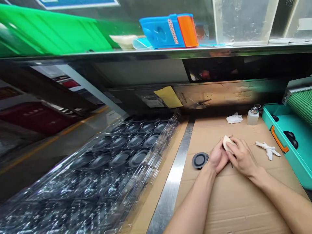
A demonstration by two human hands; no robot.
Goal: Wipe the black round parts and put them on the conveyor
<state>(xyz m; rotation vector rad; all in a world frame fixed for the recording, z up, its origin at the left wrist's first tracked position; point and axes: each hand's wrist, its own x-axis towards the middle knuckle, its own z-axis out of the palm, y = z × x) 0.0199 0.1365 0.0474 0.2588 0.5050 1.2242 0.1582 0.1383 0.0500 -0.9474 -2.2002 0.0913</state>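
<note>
My two hands meet above the cardboard-covered bench. My right hand (242,157) pinches a small cream-white pad (226,143), perhaps a sponge or folded cloth. Palm up, my left hand (217,157) curls beneath and beside the pad; whatever lies inside it is hidden, though a thin dark edge shows below the fingers. Just left of my left wrist, a round black plastic part (200,160) with a ringed face lies flat on the cardboard (234,204).
Clear plastic trays (102,182) with several round black parts fill the left side. At right stand a white pump bottle (253,116) and a teal bin (299,152) with black parts. White crumpled cloth (234,118) and a white finger-like scrap (268,149) lie nearby. A shelf (156,53) crosses overhead.
</note>
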